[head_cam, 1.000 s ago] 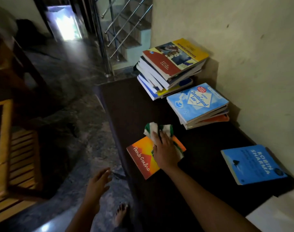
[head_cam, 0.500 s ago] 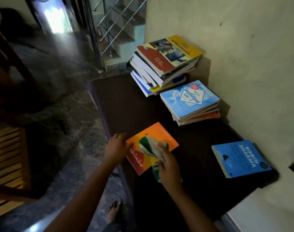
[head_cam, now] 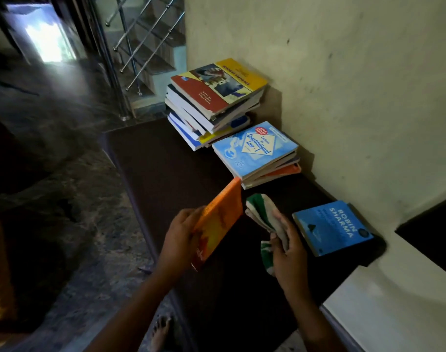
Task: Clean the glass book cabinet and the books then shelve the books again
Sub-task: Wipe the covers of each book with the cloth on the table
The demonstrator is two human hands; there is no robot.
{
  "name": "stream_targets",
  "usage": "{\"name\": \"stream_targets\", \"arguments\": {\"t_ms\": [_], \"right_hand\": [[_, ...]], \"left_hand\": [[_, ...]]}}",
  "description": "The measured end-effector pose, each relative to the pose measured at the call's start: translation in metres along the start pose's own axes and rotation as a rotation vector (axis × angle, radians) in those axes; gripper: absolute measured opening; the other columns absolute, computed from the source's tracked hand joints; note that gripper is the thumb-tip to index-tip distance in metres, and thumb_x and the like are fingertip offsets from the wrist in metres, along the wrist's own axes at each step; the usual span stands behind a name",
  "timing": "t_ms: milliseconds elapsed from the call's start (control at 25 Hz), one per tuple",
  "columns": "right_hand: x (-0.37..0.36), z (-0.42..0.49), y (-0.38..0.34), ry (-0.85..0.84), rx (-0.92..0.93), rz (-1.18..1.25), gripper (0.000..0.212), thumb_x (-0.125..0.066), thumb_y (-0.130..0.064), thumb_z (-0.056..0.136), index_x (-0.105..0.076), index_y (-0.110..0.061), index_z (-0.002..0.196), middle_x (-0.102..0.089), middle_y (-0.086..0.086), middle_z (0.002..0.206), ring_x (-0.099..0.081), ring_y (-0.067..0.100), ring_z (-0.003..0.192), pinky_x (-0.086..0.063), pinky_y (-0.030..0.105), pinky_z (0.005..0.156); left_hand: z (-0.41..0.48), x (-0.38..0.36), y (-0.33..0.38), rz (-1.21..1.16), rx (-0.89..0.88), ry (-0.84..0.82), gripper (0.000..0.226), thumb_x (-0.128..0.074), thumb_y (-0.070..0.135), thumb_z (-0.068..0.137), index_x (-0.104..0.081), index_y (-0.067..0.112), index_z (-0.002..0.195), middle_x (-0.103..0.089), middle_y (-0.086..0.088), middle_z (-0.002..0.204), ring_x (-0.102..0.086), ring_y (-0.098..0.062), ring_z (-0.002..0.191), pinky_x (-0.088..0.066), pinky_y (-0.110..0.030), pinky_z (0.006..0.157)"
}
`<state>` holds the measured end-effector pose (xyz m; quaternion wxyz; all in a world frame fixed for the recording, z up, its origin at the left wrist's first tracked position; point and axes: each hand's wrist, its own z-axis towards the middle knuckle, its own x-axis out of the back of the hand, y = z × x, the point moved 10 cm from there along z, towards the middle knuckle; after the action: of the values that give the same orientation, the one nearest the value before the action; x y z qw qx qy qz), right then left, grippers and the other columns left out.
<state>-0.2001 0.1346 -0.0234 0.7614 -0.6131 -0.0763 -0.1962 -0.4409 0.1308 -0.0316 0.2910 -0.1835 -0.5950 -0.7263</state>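
Head view: the left hand [head_cam: 181,235] grips the orange book [head_cam: 220,219] by its near long edge, fingers [head_cam: 191,215] curled over the spine side and thumb pressed on the cover. The book is tilted steeply, its cover turned toward the right, and is raised off the dark table [head_cam: 166,168]; whether its low corner touches the top cannot be told. Just beside it, the right hand [head_cam: 289,247] is closed round a bunched green-and-white cloth [head_cam: 260,212], which sticks out above the knuckles and hangs below the palm. The cloth is close to the cover, but contact is not clear.

On the table right of that hand, a blue book [head_cam: 333,228] marked Robin Sharma lies flat near the wall [head_cam: 343,85]. Farther along the wall sits a short stack [head_cam: 257,151] topped by a pale blue Constitutional Law volume, its corner near the orange book's upper end. Beyond it stands a taller, uneven stack [head_cam: 217,97] with a red and yellow cover on top. A metal stair railing [head_cam: 130,47] rises behind the table's far end. A bare foot [head_cam: 161,331] stands on the stone floor at the table's near edge, and a white ledge [head_cam: 394,313] adjoins the table at lower right.
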Motion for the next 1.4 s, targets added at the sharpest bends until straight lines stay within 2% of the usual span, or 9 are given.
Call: {"name": "stream_targets", "arguments": {"t_ms": [160, 320, 480, 640, 720, 920, 1000, 1160, 1400], "right_hand": [[0.029, -0.009, 0.000, 0.005, 0.024, 0.033, 0.046, -0.054, 0.006, 0.088, -0.051, -0.025, 0.123, -0.051, -0.011, 0.129, -0.044, -0.001, 0.121, -0.035, 0.009, 0.100], [0.040, -0.030, 0.022, -0.009, -0.007, -0.006, 0.049, -0.053, 0.006, 0.088, -0.050, -0.027, 0.122, -0.048, -0.019, 0.128, -0.041, -0.014, 0.120, -0.034, 0.006, 0.099], [0.039, -0.042, 0.031, -0.036, 0.000, -0.030, 0.049, -0.053, 0.008, 0.087, -0.050, -0.025, 0.123, -0.046, -0.023, 0.127, -0.038, -0.020, 0.119, -0.033, 0.004, 0.098], [0.014, -0.024, 0.021, -0.122, 0.032, -0.042, 0.051, -0.053, 0.007, 0.087, -0.048, -0.027, 0.125, -0.046, -0.020, 0.129, -0.038, -0.017, 0.119, -0.031, 0.001, 0.096], [-0.006, 0.000, 0.025, -0.118, 0.051, -0.120, 0.049, -0.054, 0.005, 0.088, -0.048, -0.020, 0.130, -0.048, -0.007, 0.133, -0.039, -0.003, 0.124, -0.031, 0.007, 0.099], [-0.083, 0.008, 0.054, -0.288, 0.145, -0.544, 0.075, -0.068, -0.002, 0.075, -0.037, -0.022, 0.141, -0.049, 0.014, 0.136, -0.047, 0.031, 0.126, -0.045, 0.051, 0.096], [-0.107, -0.019, 0.043, -0.328, 0.274, -0.652, 0.081, -0.071, -0.005, 0.065, -0.039, -0.023, 0.138, -0.055, 0.012, 0.132, -0.053, 0.030, 0.121, -0.049, 0.050, 0.091], [-0.128, -0.090, 0.015, -0.454, 0.333, -0.553, 0.055, -0.044, -0.026, 0.080, -0.045, -0.029, 0.135, -0.057, 0.000, 0.129, -0.051, 0.016, 0.118, -0.041, 0.029, 0.095], [-0.064, -0.093, 0.013, -0.327, 0.240, -0.238, 0.056, -0.040, -0.006, 0.081, -0.050, -0.033, 0.130, -0.050, -0.016, 0.130, -0.044, -0.002, 0.120, -0.047, 0.030, 0.095]], "left_hand": [[-0.051, -0.036, 0.056, 0.247, -0.398, 0.117, 0.045, -0.044, 0.024, 0.085, -0.046, 0.019, 0.130, -0.051, 0.003, 0.128, -0.043, -0.021, 0.124, -0.021, -0.046, 0.112], [-0.090, -0.109, 0.037, 0.551, -0.523, -0.132, 0.051, -0.039, 0.048, 0.089, -0.043, 0.024, 0.133, -0.051, -0.002, 0.137, -0.019, -0.024, 0.142, -0.009, -0.052, 0.111], [-0.087, -0.074, -0.011, 0.423, -0.137, 0.018, 0.062, -0.027, 0.063, 0.091, -0.043, 0.023, 0.136, -0.047, -0.001, 0.141, -0.034, -0.022, 0.136, -0.005, -0.050, 0.114], [-0.100, -0.036, -0.077, 0.290, 0.420, 0.166, 0.091, -0.008, 0.072, 0.079, -0.027, 0.015, 0.147, -0.019, -0.005, 0.156, 0.003, -0.012, 0.142, 0.003, -0.049, 0.116], [-0.104, -0.043, -0.078, 0.327, 0.414, 0.123, 0.095, -0.002, 0.074, 0.077, -0.024, 0.014, 0.147, -0.011, -0.003, 0.157, 0.011, -0.012, 0.141, 0.006, -0.044, 0.116], [-0.103, -0.045, -0.082, 0.304, 0.414, 0.131, 0.101, 0.008, 0.078, 0.077, -0.032, 0.014, 0.145, -0.019, -0.004, 0.156, 0.005, -0.014, 0.143, 0.009, -0.040, 0.114], [-0.103, -0.045, -0.085, 0.288, 0.412, 0.142, 0.100, 0.006, 0.076, 0.080, -0.037, 0.011, 0.143, -0.024, -0.008, 0.154, -0.001, -0.018, 0.144, 0.003, -0.044, 0.115], [-0.099, -0.044, -0.083, 0.228, 0.350, 0.178, 0.088, -0.004, 0.068, 0.090, -0.046, 0.006, 0.136, -0.033, -0.014, 0.149, -0.010, -0.023, 0.142, -0.011, -0.051, 0.114], [-0.095, -0.040, -0.045, 0.109, 0.167, 0.102, 0.079, -0.015, 0.069, 0.089, -0.039, 0.014, 0.140, -0.035, -0.001, 0.148, -0.015, -0.009, 0.141, -0.003, -0.043, 0.117]]}}
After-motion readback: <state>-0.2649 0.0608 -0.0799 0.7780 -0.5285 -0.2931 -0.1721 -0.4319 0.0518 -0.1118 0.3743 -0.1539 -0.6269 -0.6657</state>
